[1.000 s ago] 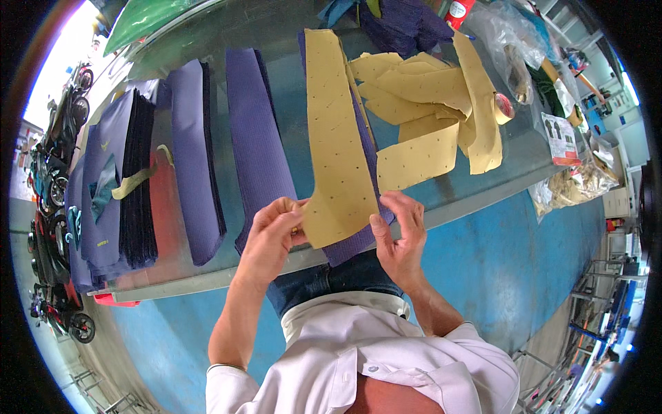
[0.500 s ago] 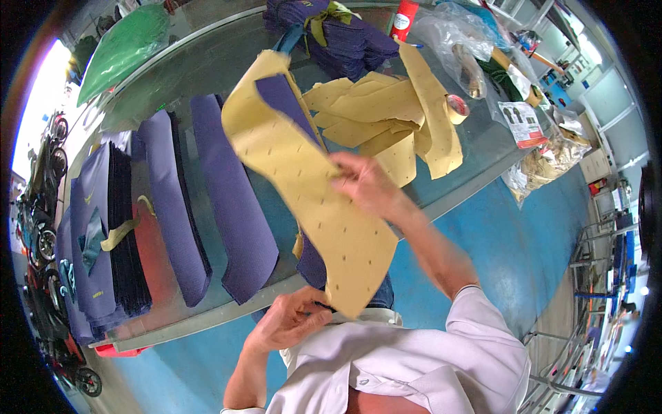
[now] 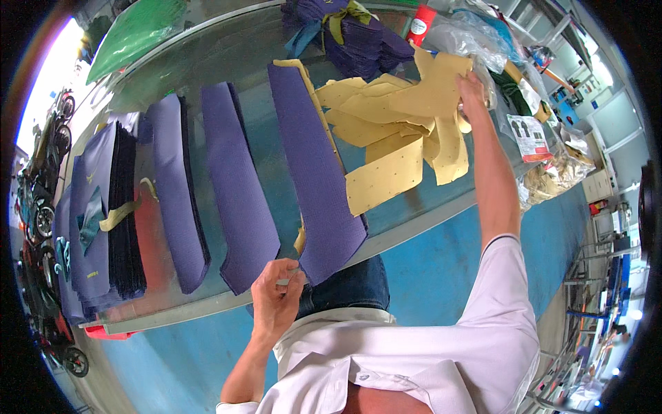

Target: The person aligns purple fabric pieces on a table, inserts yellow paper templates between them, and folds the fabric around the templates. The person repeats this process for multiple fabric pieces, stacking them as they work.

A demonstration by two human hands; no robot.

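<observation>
My right hand [image 3: 471,90] reaches far to the right, closed on the end of a yellow sheet piece [image 3: 439,77] over a loose pile of similar yellow pieces [image 3: 376,110]. Small dark marks dot some of these pieces. Low at the table's front edge, my left hand [image 3: 277,293] has its fingers curled together beside the bottom corner of a long purple panel [image 3: 314,165]. Something pale shows between those fingertips, too small to name. Yellow edges stick out from under this purple panel. To its left lie two more stacks of long purple panels, a middle one [image 3: 238,179] and a narrower one [image 3: 178,193].
A taller stack of purple pieces [image 3: 93,214] with scraps on it stands at the left. At the back are a purple bundle [image 3: 358,41], a red can [image 3: 420,25] and a green bag [image 3: 134,34]. Clear plastic bags [image 3: 476,41] crowd the right end.
My right hand has carried the yellow sheet from above the purple panel over to the pile at the right. The purple panel now lies uncovered. My left hand has shifted slightly left and up.
</observation>
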